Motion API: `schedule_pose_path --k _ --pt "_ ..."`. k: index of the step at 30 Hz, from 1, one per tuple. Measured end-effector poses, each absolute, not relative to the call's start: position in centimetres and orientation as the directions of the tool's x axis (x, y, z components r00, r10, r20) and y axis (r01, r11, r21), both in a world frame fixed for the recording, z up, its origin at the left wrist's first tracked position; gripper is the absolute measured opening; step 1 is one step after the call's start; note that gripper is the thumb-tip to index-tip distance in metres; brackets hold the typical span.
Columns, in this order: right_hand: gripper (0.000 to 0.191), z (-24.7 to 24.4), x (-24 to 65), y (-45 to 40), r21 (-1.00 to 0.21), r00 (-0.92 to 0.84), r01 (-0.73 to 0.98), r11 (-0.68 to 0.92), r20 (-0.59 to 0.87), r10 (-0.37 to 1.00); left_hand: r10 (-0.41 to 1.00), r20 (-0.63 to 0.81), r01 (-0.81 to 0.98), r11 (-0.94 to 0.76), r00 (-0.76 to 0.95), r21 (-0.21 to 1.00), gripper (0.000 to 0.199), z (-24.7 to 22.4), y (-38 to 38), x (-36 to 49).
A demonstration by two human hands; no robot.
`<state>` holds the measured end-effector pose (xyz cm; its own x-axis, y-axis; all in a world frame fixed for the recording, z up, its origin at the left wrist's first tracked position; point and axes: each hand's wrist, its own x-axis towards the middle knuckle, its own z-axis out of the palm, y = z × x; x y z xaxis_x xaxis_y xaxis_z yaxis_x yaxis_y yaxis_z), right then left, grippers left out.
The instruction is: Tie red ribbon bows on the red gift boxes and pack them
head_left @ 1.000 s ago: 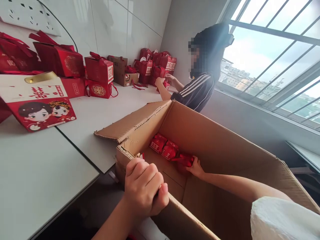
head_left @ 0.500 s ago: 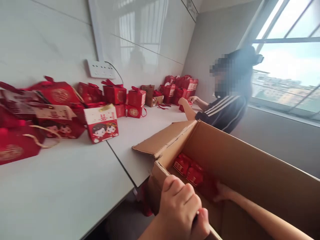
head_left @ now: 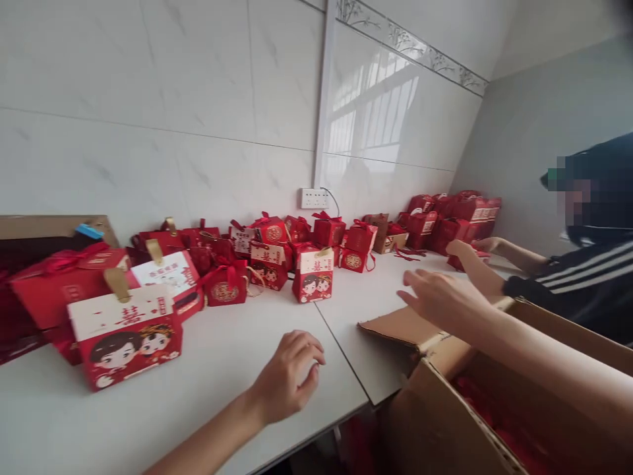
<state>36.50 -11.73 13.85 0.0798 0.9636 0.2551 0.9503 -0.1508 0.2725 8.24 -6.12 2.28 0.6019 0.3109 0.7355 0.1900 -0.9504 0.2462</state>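
Above the white table, my left hand (head_left: 291, 379) is loosely curled, its thumb apart from the fingers and nothing held. My right hand (head_left: 440, 300) is open with fingers stretched out, over the flap of a cardboard box (head_left: 440, 422). Red packages (head_left: 499, 422) lie inside that box, partly hidden by my right forearm. Nearest ahead of my hands stands a red and white gift box (head_left: 316, 277) with two cartoon faces. A similar larger gift box (head_left: 127, 340) with a gold handle stands at the left.
Several red gift boxes with ribbons (head_left: 225, 284) line the wall side of the white table (head_left: 237, 343). A red pile (head_left: 465, 218) stands in the far corner. At the right a co-worker (head_left: 588, 264) in a striped sleeve handles a red item. A power strip (head_left: 314, 198) is on the wall.
My left hand has let go of the cardboard box's edge and moved left over the table. My right hand has come up out of the box, empty. The view has turned left.
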Motion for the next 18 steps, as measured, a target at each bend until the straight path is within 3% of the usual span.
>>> schedule_pose_path --k 4,8,10,14,18 --pt "0.019 13.9 26.4 -6.2 0.163 -0.279 0.952 0.259 0.114 0.953 0.275 0.724 0.337 -0.939 0.632 0.063 0.021 1.2 -2.8 2.1" --pt "0.021 11.0 17.3 -0.9 -0.047 -0.526 0.841 0.540 0.169 0.834 0.278 0.791 0.393 -0.918 0.545 0.052 0.023 1.5 -3.0 -0.2" --pt "0.030 10.1 13.1 1.3 -0.204 -0.595 0.735 0.647 0.264 0.759 0.183 0.840 0.337 -0.941 0.511 0.001 0.023 1.9 -3.4 -0.2" --pt "0.036 9.2 5.9 4.7 -0.512 -0.557 0.476 0.715 0.453 0.696 0.015 0.879 0.287 -0.948 0.476 -0.140 0.030 2.0 -3.2 -0.8" --pt "0.017 8.5 2.4 6.5 -0.591 -0.552 0.414 0.693 0.442 0.707 0.066 0.918 0.416 -0.903 0.391 -0.112 0.029 1.6 -2.1 -2.0"
